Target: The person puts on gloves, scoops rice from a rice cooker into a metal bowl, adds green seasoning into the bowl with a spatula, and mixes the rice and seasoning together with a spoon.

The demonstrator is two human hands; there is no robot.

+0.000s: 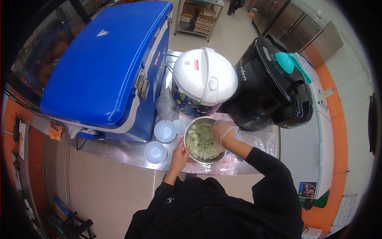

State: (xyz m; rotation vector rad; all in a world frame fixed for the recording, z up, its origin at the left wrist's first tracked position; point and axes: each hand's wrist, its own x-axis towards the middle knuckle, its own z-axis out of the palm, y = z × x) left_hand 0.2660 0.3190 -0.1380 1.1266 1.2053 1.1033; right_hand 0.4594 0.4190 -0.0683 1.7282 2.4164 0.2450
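A round metal bowl holds white rice mixed with green bits, on a pink-patterned sheet. My left hand grips the bowl's left rim. Inside a clear plastic glove, my right hand is at the bowl's right side, its fingers curled over the rice beside a pale green round tool. Whether those fingers hold the tool's handle is hard to see. Two small light blue bowls stand left of the metal bowl.
A big blue cooler box fills the left of the metal table. Behind the bowl stand a white-lidded rice cooker and a black Miyako appliance with a turquoise scoop on top. A person's legs show far back.
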